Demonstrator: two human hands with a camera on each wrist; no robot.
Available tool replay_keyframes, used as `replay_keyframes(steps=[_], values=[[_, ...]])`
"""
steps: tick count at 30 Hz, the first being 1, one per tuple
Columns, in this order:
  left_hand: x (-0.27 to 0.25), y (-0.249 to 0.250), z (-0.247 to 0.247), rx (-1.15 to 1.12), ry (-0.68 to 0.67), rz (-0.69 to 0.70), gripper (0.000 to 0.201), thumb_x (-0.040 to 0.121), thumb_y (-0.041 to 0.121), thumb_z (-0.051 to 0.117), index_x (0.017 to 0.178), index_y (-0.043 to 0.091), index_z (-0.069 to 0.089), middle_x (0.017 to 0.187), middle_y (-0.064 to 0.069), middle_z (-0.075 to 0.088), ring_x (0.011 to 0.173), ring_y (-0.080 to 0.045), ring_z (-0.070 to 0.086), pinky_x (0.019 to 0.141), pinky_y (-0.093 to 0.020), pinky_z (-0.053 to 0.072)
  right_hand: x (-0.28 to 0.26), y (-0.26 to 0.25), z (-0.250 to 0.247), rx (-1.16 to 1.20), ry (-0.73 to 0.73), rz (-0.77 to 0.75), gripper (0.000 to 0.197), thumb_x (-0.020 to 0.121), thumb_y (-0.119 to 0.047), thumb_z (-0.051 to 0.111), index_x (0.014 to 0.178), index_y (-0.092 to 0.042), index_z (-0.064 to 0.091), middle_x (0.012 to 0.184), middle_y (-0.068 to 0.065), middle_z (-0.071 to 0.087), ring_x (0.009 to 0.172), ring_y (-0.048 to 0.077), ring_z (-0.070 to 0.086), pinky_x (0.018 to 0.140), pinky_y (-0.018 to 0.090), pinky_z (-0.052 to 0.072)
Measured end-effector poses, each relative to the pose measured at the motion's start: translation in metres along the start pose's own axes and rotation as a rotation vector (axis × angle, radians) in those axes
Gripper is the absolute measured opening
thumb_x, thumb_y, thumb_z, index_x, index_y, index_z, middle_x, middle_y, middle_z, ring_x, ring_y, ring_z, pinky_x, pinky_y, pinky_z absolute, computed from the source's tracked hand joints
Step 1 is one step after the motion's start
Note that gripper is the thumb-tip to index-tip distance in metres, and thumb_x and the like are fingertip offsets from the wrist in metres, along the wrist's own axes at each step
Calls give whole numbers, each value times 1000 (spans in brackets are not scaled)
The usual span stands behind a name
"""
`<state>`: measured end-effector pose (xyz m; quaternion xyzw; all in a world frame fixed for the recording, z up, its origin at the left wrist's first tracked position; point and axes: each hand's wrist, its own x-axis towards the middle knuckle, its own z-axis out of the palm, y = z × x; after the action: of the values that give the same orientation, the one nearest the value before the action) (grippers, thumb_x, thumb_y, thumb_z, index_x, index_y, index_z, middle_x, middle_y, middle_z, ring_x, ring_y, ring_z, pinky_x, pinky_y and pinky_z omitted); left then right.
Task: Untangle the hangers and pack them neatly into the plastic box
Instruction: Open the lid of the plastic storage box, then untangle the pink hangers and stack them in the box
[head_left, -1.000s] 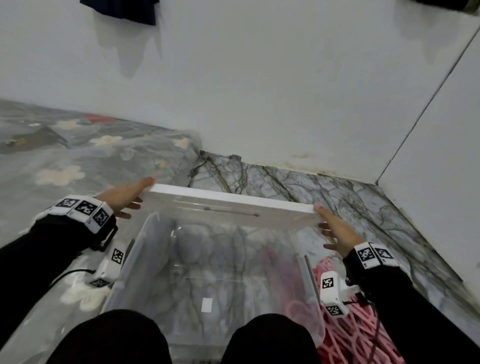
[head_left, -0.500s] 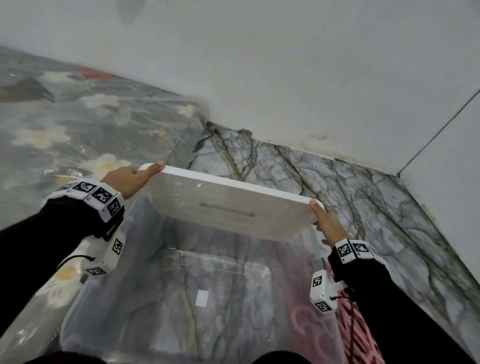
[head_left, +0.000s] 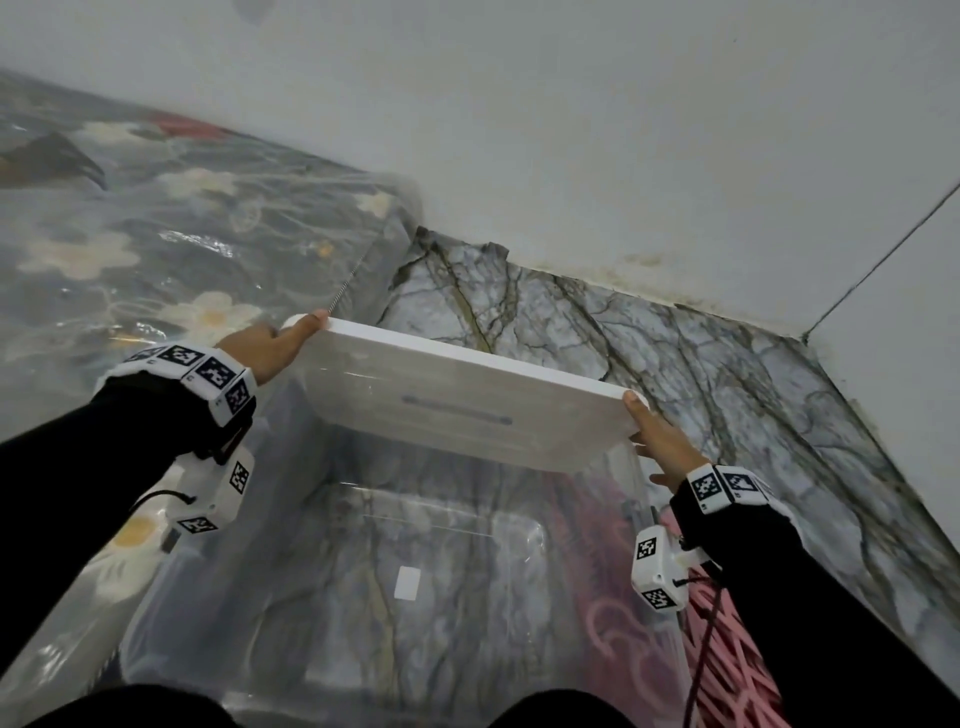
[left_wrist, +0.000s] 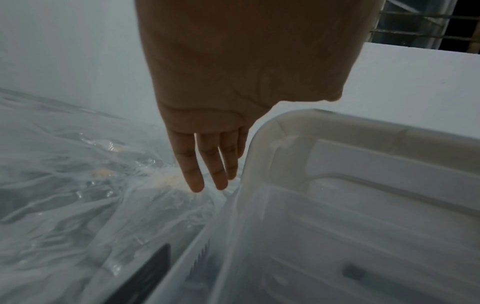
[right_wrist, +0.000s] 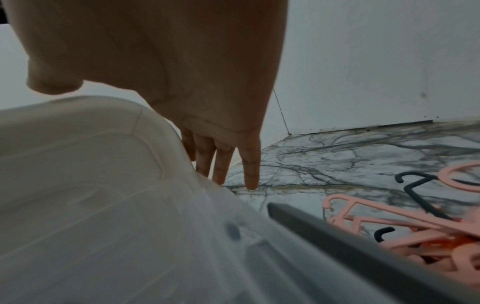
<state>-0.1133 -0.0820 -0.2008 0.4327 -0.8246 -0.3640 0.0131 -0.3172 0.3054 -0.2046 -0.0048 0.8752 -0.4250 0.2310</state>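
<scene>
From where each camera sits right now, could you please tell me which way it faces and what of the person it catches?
Head: worn above, looking forward and down at the white lid over the clear plastic box; both sleeves, left hand, right hand.
Left wrist: along the palm and straight fingers, box rim beside.
Right wrist: along the fingers; pink hangers on the marble floor.
Shared: lid and box show in all three.

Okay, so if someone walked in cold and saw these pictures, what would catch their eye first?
First the flat white plastic lid, held up between the left hand and the right hand above the clear plastic storage box, which looks empty. Next the tangled heap of pink plastic hangers, with dark hooks among them, lying on the marble-patterned floor just right of the box.
</scene>
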Motion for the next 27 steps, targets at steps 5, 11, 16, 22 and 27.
replay_keyframes(steps=[5,11,16,22,27], values=[[-7,4,-22,40,92,90,87,84,73,31,112,-4,61,114,-28,60,109,-42,55,97,-43,40,-18,5,-16,-41,42,-54,83,87,-70,30,136,-6,44,139,21,47,125,36,46,102,51,37],[-45,51,-55,146,138,313,46,94,41,53,119,4,63,122,-20,62,112,-38,55,94,-41,40,-65,44,-70,-84,136,-116,38,91,-50,50,103,-15,59,114,12,60,102,24,55,92,39,46],[-101,127,-29,239,-9,552,34,95,35,52,92,4,66,93,-22,66,86,-31,60,74,-33,37,-114,115,-129,-118,211,-10,30,91,-33,60,113,-12,57,116,7,62,88,16,55,69,27,46],[-157,208,69,416,-264,705,41,97,41,48,66,13,43,65,-7,43,59,-21,41,57,-30,25,-164,200,-164,-227,271,169,38,87,-33,66,113,-7,58,116,12,65,99,21,58,82,25,41],[-189,248,169,425,-457,739,49,97,42,47,59,14,34,57,-4,33,53,-20,32,57,-29,25,-181,250,-167,-215,314,248,58,82,-27,72,128,0,48,128,15,58,116,23,55,92,25,40]])
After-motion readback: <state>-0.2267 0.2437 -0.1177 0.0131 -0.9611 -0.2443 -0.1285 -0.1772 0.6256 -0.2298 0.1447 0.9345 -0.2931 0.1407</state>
